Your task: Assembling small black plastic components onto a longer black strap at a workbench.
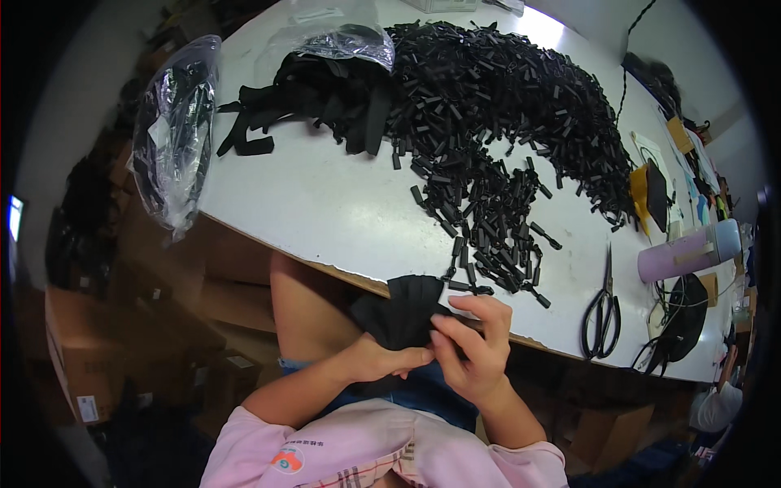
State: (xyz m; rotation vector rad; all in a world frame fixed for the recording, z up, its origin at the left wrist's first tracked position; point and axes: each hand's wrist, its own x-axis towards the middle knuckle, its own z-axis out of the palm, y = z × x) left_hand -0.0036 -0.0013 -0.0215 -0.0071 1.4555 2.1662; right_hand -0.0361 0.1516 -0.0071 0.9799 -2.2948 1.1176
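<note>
Black cloth [409,307], fanned beyond the left hand [381,356] gripping its edge, I judge light, soft, best pinched there; right hand [475,356] curled alongside, grip unclear.

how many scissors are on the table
1 visible: black-handled metal scissors lying on the white tabletop, to the right of the big pile of small black plastic pieces. Others could be hidden beneath the pile or clutter.

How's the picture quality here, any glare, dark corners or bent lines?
Head view: glare whitens the table near its far edge, and the clear bag at left glints; head view again: blackened corners and a curved table edge; head view too: the held black cloth shows its folds only faintly.
</note>
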